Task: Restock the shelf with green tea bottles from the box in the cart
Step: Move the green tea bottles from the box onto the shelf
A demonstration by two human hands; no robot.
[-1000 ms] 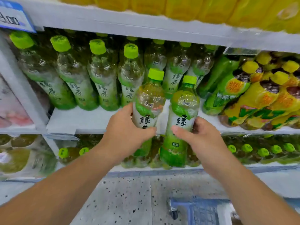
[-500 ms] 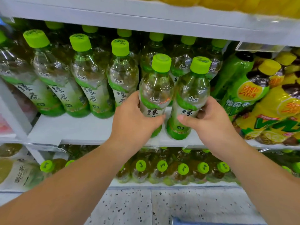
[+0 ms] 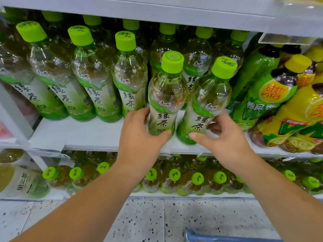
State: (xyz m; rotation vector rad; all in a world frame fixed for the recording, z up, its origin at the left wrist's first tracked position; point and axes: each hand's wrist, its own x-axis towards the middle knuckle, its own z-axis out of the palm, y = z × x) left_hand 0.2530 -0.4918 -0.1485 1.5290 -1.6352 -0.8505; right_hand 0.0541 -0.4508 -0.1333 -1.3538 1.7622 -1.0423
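Two green tea bottles with lime caps stand side by side on the white shelf, in front of the stocked row of green tea bottles. My left hand wraps the lower part of the left bottle, thumb across its label. My right hand cups the base of the right bottle, which leans slightly right, thumb in front and fingers curled behind. Both bottle bases rest on or just above the shelf board.
Green and yellow drink bottles crowd the shelf right of my right hand. The upper shelf board hangs close above the caps. A lower shelf holds more capped bottles. The blue cart edge shows at the bottom over speckled floor.
Both hands lifted the two bottles from below shelf level up and forward onto the shelf. The view moved closer to the shelf.
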